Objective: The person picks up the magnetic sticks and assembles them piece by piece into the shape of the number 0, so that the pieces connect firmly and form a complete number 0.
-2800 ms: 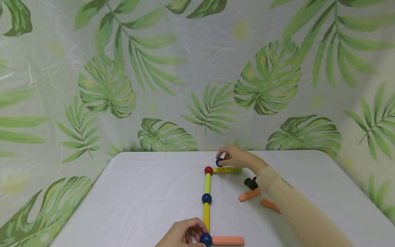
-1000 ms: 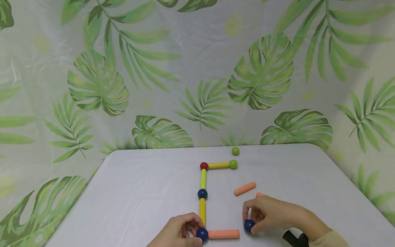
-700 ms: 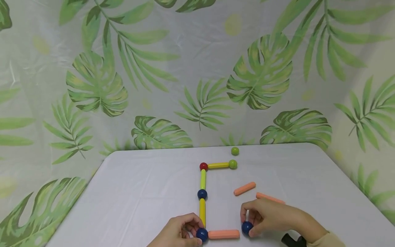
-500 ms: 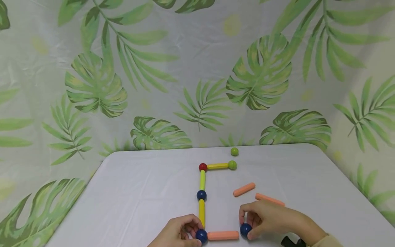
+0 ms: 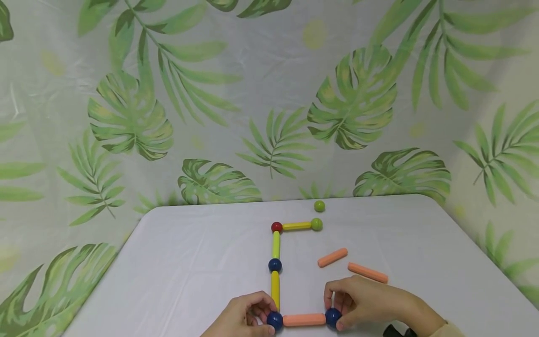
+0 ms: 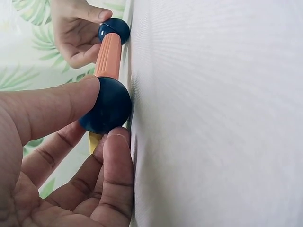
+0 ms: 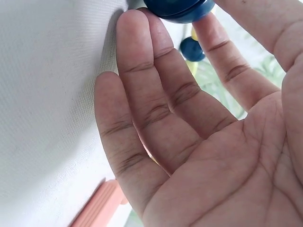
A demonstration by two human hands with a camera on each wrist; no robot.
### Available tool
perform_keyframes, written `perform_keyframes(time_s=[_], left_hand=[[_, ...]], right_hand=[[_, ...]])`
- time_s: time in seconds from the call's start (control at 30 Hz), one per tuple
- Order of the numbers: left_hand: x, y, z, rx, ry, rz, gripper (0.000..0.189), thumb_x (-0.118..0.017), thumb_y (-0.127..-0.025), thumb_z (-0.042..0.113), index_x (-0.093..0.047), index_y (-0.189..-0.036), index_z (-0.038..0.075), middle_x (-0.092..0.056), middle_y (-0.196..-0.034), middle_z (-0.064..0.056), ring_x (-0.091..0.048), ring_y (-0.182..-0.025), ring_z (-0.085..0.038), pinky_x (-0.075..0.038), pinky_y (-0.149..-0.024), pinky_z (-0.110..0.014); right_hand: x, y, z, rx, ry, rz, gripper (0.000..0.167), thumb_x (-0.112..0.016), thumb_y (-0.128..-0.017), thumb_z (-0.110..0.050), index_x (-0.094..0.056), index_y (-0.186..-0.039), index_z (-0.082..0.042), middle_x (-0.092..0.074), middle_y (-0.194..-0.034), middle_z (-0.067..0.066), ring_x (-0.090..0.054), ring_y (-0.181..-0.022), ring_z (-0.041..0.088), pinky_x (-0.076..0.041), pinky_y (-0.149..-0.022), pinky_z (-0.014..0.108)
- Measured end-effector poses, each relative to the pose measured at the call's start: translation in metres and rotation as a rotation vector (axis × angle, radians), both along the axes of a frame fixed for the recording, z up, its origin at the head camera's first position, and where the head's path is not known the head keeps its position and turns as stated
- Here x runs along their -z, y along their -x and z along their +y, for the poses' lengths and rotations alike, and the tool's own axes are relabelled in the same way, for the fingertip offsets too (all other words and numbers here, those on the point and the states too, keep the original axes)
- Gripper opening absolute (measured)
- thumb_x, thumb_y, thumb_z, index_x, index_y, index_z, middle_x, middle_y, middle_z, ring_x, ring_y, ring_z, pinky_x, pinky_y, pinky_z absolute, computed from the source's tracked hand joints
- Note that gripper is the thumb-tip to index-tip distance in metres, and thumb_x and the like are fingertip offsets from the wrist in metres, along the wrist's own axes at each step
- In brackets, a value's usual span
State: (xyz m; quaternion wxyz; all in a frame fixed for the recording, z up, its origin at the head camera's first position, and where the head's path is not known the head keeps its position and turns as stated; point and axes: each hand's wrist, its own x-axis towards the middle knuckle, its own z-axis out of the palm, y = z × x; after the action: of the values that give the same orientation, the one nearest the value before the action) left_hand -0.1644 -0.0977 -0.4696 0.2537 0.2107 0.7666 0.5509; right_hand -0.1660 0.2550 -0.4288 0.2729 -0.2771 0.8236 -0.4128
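Observation:
My left hand (image 5: 248,316) pinches a dark blue ball (image 6: 108,106) at the near corner of a ball-and-stick frame. From that ball an orange stick (image 5: 304,320) runs right to a second blue ball (image 5: 333,318), which my right hand (image 5: 366,302) holds between thumb and fingers. The stick's end meets this ball. Going away from the left ball are a yellow stick (image 5: 275,286), a middle blue ball (image 5: 275,265), a lime stick (image 5: 276,244) and a red ball (image 5: 276,227). A far yellow stick (image 5: 296,226) joins the red ball to a green ball (image 5: 316,224).
Two loose orange sticks lie right of the frame, a shorter-looking one (image 5: 332,258) and another (image 5: 367,272) close beyond my right hand. A loose green ball (image 5: 319,206) sits near the far edge of the white table (image 5: 202,262). Behind hangs a leaf-patterned cloth (image 5: 278,93).
My right hand has brought the blue ball from the far side of the table to the near orange stick's right end, closing the gap. My left hand keeps its hold on the corner ball.

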Motion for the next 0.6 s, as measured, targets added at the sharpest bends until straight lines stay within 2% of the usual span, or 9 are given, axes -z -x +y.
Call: perform_keyframes(time_s=[0.27,0.37,0.5,0.6], left_hand=[[-0.003,-0.002,0.003,-0.014,0.042,-0.032,0.024,-0.081,-0.091,0.006,-0.073,-0.113,0.012,-0.068,-0.098,-0.003,-0.061,-0.088,-0.015,-0.049,-0.07,-0.018],[-0.005,-0.002,0.003,-0.002,0.062,-0.023,0.025,-0.081,-0.091,0.006,-0.073,-0.113,0.014,-0.068,-0.098,-0.003,-0.061,-0.088,-0.014,-0.049,-0.071,-0.019],[-0.008,0.0,0.003,0.03,0.1,0.027,0.025,-0.082,-0.092,0.008,-0.073,-0.114,0.016,-0.068,-0.1,0.002,-0.061,-0.089,-0.01,-0.05,-0.073,-0.019],[-0.014,0.001,0.004,0.06,0.14,0.128,0.023,-0.083,-0.092,0.014,-0.074,-0.113,0.018,-0.067,-0.1,0.006,-0.06,-0.09,-0.006,-0.051,-0.073,-0.019]], right_hand=[[-0.004,-0.001,0.003,0.014,-0.006,-0.004,0.025,-0.086,-0.092,-0.018,-0.07,-0.111,-0.02,-0.067,-0.093,-0.004,-0.06,-0.079,0.002,-0.05,-0.071,0.021],[-0.008,0.0,0.009,0.037,-0.021,0.03,0.025,-0.085,-0.092,-0.02,-0.07,-0.112,-0.019,-0.067,-0.093,-0.004,-0.061,-0.079,0.003,-0.05,-0.07,0.022],[-0.015,0.007,0.023,0.063,-0.055,0.124,0.024,-0.084,-0.094,-0.023,-0.07,-0.113,-0.016,-0.067,-0.089,-0.008,-0.061,-0.077,0.001,-0.051,-0.068,0.022],[-0.02,0.012,0.036,0.092,-0.083,0.177,0.022,-0.082,-0.096,-0.022,-0.07,-0.113,-0.014,-0.065,-0.087,-0.009,-0.058,-0.077,0.001,-0.05,-0.068,0.022]])
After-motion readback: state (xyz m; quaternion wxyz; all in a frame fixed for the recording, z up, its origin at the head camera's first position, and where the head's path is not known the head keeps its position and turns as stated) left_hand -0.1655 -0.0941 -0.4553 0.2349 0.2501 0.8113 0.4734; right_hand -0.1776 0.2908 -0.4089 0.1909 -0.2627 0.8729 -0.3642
